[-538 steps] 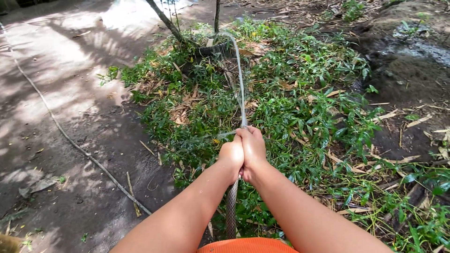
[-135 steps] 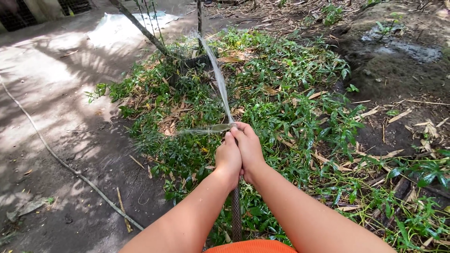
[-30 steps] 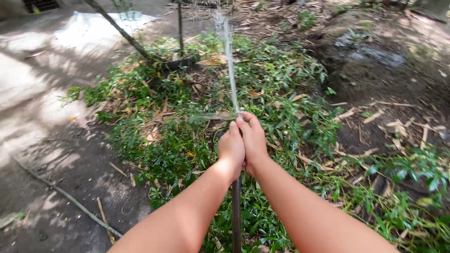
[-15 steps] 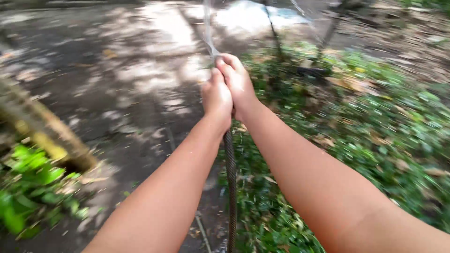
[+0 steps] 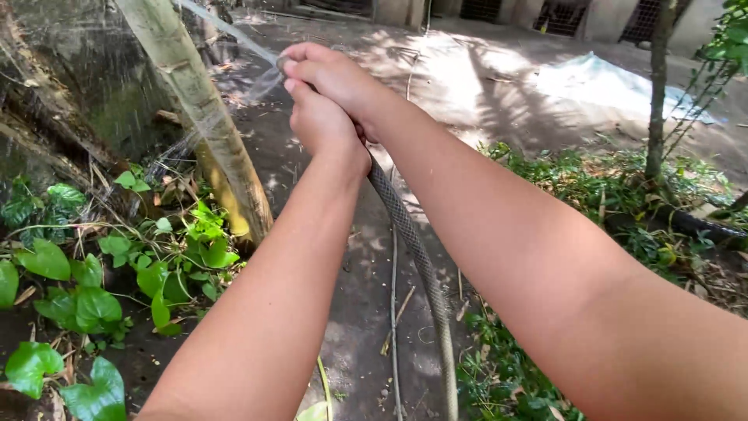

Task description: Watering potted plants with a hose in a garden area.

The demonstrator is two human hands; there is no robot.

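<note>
Gripping the end of a grey braided garden hose (image 5: 413, 249) with both hands, the person held it raised out in front at arm's length. The left hand (image 5: 323, 125) was wrapped shut around the hose just below its mouth, and the right hand (image 5: 331, 74) was closed over the top, apparently pinching the outlet, which would explain why the water (image 5: 226, 31) left as a thin flat jet up and to the left. From the hands the hose dropped between the forearms and ran down to the dark, damp ground (image 5: 366, 343) near the bottom edge of the view.

The spray passed just beside a leaning pale bamboo stem (image 5: 202, 109), which stood between the hands and the broad-leaved green plants (image 5: 93, 296) at its foot. Behind the stem rose a dark wet wall (image 5: 86, 93). To the right, low leafy ground cover (image 5: 615, 203) spread around a thin tree trunk (image 5: 658, 86), with a pale sheet (image 5: 608, 82) lying on the sunlit path beyond. A thin cord (image 5: 393, 312) lay along the ground beside the hose.
</note>
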